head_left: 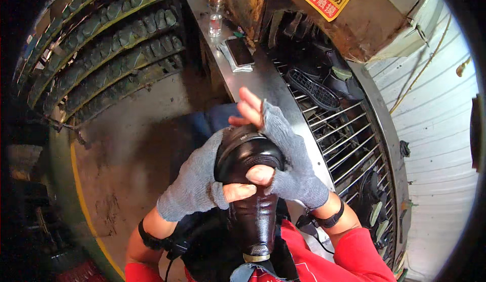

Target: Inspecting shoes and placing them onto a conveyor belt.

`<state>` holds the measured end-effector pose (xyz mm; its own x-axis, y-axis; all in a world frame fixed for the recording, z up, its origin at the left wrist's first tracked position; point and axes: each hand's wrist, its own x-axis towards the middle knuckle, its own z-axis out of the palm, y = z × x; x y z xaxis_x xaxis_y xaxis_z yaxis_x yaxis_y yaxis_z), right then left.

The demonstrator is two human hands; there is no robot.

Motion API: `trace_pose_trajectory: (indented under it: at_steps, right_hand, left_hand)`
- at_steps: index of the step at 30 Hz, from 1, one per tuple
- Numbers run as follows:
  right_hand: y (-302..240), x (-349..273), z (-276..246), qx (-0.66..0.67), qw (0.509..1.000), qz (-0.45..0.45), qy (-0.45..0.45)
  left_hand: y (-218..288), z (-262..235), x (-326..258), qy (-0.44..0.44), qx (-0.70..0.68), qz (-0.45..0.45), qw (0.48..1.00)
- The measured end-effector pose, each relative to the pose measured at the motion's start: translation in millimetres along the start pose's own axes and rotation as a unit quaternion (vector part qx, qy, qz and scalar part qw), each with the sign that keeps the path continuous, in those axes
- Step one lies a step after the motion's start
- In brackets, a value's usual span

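A glossy black leather shoe (253, 216) stands lengthwise in front of my body, its rounded end (248, 148) away from me. A tan piece (256, 257) shows at its near end. My left hand (195, 183), in a grey fingerless knitted glove, wraps the shoe's left side, thumb across the top; its other fingers are hidden beneath. In a matching glove, my right hand (296, 158) is against the right side with its thumb pressed on top. Its fingers stretch past the rounded end, somewhat apart.
A metal ledge (276, 92) carries a clear bottle (215, 18) and a dark phone (240, 51) on a white cloth (243, 69). To its right, a barred metal rack (344, 143) holds a black sole (313, 88) and other shoe parts. Shelves of shoes (116, 34) stand far left.
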<state>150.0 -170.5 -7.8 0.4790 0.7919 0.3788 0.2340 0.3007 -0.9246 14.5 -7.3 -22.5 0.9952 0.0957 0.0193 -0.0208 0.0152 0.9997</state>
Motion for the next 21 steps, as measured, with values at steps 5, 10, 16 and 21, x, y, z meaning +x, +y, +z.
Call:
trace_pose_trajectory:
  at_steps: [5, 10, 16, 21]
  right_hand:
    - [-9, -2, -22, -0.119, 0.991, -0.011, -0.061]
    - [-11, 9, -37, -0.102, 0.989, -0.019, -0.108]
    - [-6, 15, -37, -0.152, 0.982, -0.053, -0.094]
    - [13, -3, -11, 0.025, 0.998, 0.020, 0.050]
  left_hand:
    - [-2, 13, 6, -0.012, -0.026, -0.008, 1.000]
    - [-2, 13, 12, 0.004, 0.017, 0.024, 1.000]
    - [31, 14, 14, -0.002, 0.181, -0.105, 0.978]
    - [27, 2, -14, 0.161, 0.305, 0.060, 0.936]
